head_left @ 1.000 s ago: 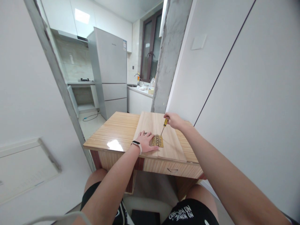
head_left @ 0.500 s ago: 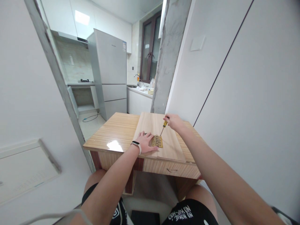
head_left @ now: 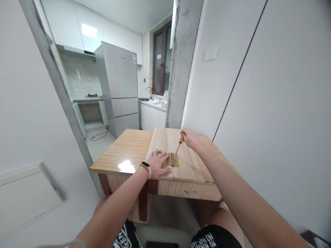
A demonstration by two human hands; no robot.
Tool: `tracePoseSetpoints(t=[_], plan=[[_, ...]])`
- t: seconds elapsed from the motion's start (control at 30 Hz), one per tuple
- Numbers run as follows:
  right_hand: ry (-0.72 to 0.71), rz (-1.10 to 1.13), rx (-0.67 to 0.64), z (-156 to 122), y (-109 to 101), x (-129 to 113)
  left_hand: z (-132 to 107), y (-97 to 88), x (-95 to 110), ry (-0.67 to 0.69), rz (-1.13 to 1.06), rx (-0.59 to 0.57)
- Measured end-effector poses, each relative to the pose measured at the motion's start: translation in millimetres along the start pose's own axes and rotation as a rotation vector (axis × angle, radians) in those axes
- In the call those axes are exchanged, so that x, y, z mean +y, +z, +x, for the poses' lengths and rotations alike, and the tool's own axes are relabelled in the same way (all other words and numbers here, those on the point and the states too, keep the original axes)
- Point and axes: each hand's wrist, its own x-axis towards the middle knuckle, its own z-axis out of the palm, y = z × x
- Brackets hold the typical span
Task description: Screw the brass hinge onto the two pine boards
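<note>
Right hand [head_left: 190, 138]: I see it gripping the screwdriver [head_left: 181, 139].
Left hand [head_left: 157, 164]: spread flat on boards [head_left: 191, 170].
Hinge [head_left: 176, 160]: lower centre of frame, by screwdriver's tip.

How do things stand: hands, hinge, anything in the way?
Right hand gripping screwdriver, tip by hinge. Left hand spread on board. Hinge open across seam; left fingertips overlap its edge.

Grey fridge [head_left: 123, 74] stands btwn stove [head_left: 92, 95] & sink [head_left: 144, 99], nr window [head_left: 162, 58].
</note>
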Motion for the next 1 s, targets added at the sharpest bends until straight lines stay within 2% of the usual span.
tracePoseSetpoints(t=[0.17, 0.33, 0.5, 0.73, 1.0], plan=[[-0.007, 0.040, -0.059, 2, 2, 4, -3, 1.4, 2, 0.026, 0.031, 0.065], [-0.005, 0.069, -0.030, 6, 12, 12, -7, -7.3, 9, 0.121, 0.055, 0.177], [0.010, 0.085, -0.019, 7, 14, 12, -5, -11.9, 13, 0.242, 0.025, 0.131], [-0.016, 0.062, 0.020, 4, 9, 5, -11, -11.2, 17, 0.185, 0.047, 0.095], [0.026, 0.039, 0.034, 9, 16, 9, -18, -7.8, 21, 0.157, 0.033, 0.064]])
